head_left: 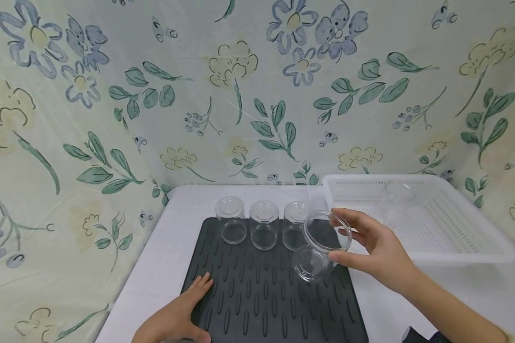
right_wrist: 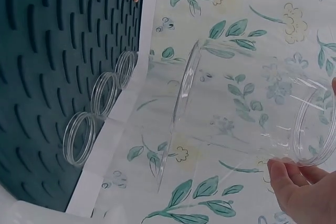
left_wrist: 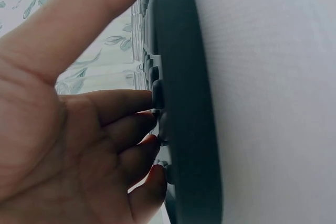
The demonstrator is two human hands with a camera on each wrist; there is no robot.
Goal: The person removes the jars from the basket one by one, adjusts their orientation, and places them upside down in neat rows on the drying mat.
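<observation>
Pinching a clear, perhaps plastic jar (right_wrist: pixel 247 116), the right hand (head_left: pixel 377 250) hovers; relaxed left hand (head_left: pixel 178 309) touches ridged matting (head_left: pixel 279 295).

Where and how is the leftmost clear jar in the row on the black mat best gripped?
Probably around the middle of its side wall, coming from its left or from above. The leftmost clear jar stands on end, with a smooth, roughly cylindrical wall to wrap around; its left side is free, while the middle jar sits close on its right.
</observation>
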